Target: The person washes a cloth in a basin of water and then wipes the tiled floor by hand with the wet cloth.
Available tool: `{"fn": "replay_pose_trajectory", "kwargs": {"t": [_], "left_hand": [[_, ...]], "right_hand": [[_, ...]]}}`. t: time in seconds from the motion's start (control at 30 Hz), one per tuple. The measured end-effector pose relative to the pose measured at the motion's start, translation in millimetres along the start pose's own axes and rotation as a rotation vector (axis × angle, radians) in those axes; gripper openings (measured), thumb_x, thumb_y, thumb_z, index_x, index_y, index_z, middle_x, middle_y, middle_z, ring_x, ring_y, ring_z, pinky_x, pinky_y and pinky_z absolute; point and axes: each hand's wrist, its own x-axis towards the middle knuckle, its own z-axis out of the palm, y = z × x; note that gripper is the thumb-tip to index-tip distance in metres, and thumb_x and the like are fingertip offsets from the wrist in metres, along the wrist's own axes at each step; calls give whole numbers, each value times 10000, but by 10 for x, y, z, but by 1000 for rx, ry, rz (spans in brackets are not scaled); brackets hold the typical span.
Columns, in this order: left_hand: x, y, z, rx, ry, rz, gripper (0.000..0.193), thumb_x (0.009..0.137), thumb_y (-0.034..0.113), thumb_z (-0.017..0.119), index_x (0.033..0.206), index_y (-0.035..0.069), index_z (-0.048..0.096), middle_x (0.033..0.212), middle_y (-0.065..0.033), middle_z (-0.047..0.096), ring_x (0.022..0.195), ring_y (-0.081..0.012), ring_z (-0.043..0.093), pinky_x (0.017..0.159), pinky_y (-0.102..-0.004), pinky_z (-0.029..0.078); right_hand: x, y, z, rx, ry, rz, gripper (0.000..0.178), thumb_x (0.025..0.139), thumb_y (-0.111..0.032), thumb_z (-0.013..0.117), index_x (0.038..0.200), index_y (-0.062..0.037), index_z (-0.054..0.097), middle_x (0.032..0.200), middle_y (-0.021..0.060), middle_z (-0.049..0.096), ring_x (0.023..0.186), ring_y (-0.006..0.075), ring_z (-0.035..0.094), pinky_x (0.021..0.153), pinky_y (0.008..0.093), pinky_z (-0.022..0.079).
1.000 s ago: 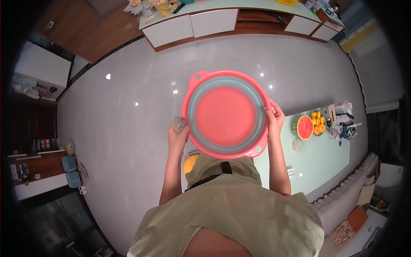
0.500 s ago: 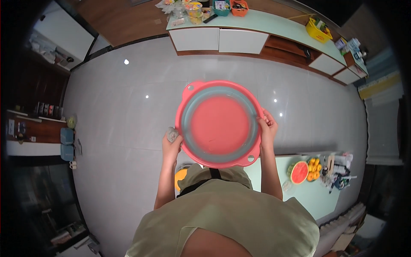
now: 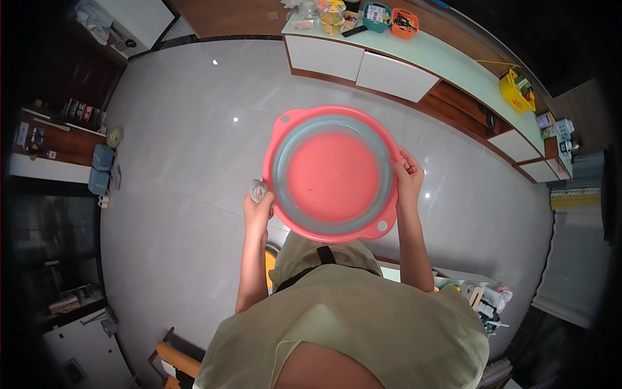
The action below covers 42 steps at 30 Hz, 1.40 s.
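A round pink basin (image 3: 334,172) with a grey-blue inner wall is held out level in front of my body. Its rim has a holed tab at the upper left and another at the lower right. My left hand (image 3: 258,212) grips the rim's left side, with a crumpled grey cloth (image 3: 259,190) bunched in the same grasp. On the opposite side, my right hand (image 3: 408,181) is closed on the rim, thumb over the edge. A small dark speck shows on the basin's bottom. Whether water lies inside, I cannot tell.
A long low cabinet (image 3: 395,72) stands along the far wall, bearing a yellow basket (image 3: 516,94), an orange basket (image 3: 405,24) and other goods. Blue containers (image 3: 100,168) are at the left. Behind my right arm is a table with clutter (image 3: 489,301). Glossy grey tiles (image 3: 181,142) cover the floor.
My body has turned, so the cabinet has shifted right and tilted in view. The watermelon on the table is now mostly hidden behind me. Both hands keep their hold on the basin.
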Motion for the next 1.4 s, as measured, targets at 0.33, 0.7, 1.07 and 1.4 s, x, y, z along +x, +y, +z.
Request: {"fn": "replay_pose_trajectory", "kwargs": {"t": [0.33,0.7,1.07,1.4], "left_hand": [[499,227,73,-68,7,30,102,775,66,567,856,33,514,649,18,505,494,-37,415,418,-197,309],[1050,593,-91,-18,13,47,89,771,65,567,843,40,520,648,25,506,496,-33,412,424,-196,314],[1456,708,-102,35,-30,40,97,769,65,566,852,46,518,651,26,504,486,-34,406,411,-197,310],[1479,713,183,36,23,29,89,772,62,564,850,52,523,652,29,500,492,-31,405,413,-196,308]], "right_hand": [[505,21,351,2,-37,-5,324,766,31,556,1085,59,604,738,-15,596,635,29,507,591,165,382],[856,109,898,51,-41,-2,330,769,36,550,1094,72,592,747,-2,605,635,39,524,606,170,407],[1152,131,1138,17,-10,29,343,772,17,564,1111,62,590,786,14,622,676,56,548,636,187,425],[1503,140,1007,46,-66,38,342,773,11,563,1110,58,591,785,15,628,668,54,549,628,191,427]]}}
